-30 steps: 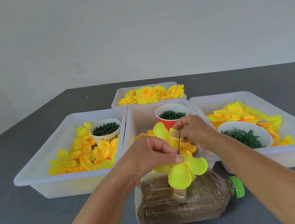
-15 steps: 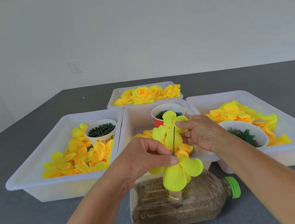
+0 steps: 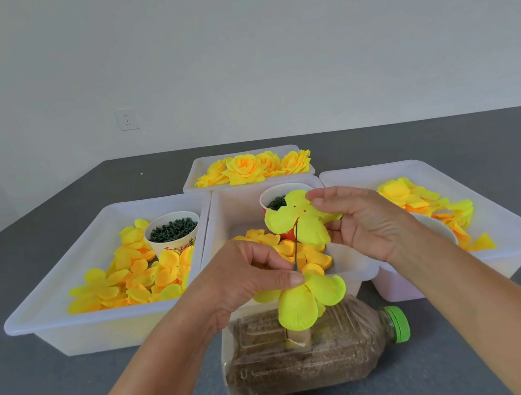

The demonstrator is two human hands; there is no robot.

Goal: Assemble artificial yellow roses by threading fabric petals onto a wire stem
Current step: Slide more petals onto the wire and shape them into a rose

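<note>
A thin dark wire stem stands upright out of a sand-filled plastic bottle lying on its side. Yellow fabric petals sit threaded low on the stem. My left hand pinches the stem just above them. My right hand holds a loose yellow petal piece by its edge, tilted up beside the top of the wire. A small hole shows near the piece's centre.
Three white bins stand behind the bottle: the left bin with petals and a white cup of green parts, the middle bin with a red cup, the right bin. A far tray holds finished roses.
My right hand has lifted the loose petal piece up and to the right, away from the pile toward the wire's top. The left hand has kept its pinch on the stem.
</note>
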